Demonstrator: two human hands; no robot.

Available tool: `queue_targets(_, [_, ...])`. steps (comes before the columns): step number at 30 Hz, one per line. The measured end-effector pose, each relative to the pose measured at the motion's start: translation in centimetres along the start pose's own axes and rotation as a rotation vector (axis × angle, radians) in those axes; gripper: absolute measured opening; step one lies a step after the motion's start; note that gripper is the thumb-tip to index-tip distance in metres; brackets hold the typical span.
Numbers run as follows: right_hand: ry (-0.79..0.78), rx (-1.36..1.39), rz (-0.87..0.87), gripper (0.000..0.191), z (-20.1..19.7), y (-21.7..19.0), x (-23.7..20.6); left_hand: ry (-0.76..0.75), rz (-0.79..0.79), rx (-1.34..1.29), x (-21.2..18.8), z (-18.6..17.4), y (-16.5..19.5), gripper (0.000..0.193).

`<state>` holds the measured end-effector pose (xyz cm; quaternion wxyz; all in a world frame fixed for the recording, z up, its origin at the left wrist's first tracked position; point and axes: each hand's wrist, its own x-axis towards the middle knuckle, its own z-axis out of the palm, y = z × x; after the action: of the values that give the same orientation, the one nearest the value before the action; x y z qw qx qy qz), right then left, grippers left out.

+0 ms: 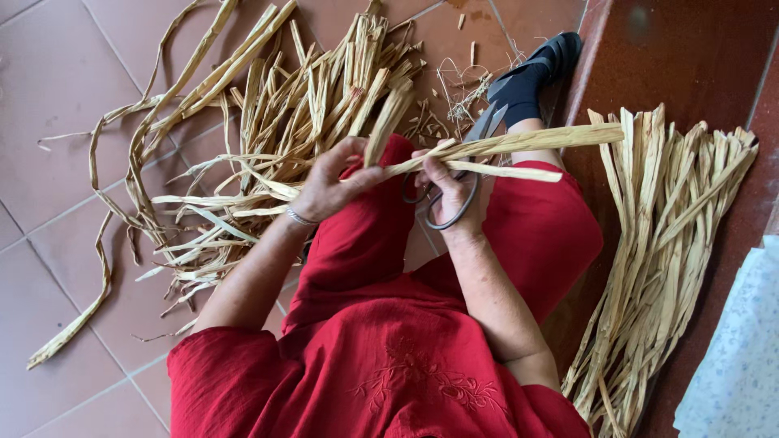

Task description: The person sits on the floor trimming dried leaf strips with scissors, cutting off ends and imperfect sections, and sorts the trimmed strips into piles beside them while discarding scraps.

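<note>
I sit in red clothes on a tiled floor. My left hand (329, 180) grips a bundle of pale dried plant strips (519, 146) that stretches right across my lap. My right hand (445, 188) holds grey metal scissors (471, 158) by the loops and also pinches the same strips. The scissor blades point away from me, toward my foot. A short folded piece of strip (388, 122) sticks up from my left hand.
A loose heap of long dried strips (268, 130) lies on the tiles to my left. A neater stack of cut strips (673, 235) lies on the dark red floor at right. My black shoe (535, 69) is ahead. Pale patterned cloth (734, 357) at lower right.
</note>
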<state>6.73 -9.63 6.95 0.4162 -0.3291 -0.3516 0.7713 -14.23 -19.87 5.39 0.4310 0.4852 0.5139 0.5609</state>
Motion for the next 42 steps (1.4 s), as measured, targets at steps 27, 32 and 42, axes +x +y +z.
queue_targets(27, [-0.177,-0.102,0.123,0.038,0.5,2.5,-1.3,-0.021,0.228,0.475,8.7,4.5,8.1,0.010])
queue_targets(32, [-0.064,-0.017,0.095,0.034,-0.2,-0.1,-0.2,0.193,-0.042,-0.347,6.7,-1.3,9.6,0.013])
queue_targets(42, [-0.068,0.085,0.008,0.038,0.8,-1.6,0.4,0.056,-0.142,0.634,3.0,-1.9,8.8,0.014])
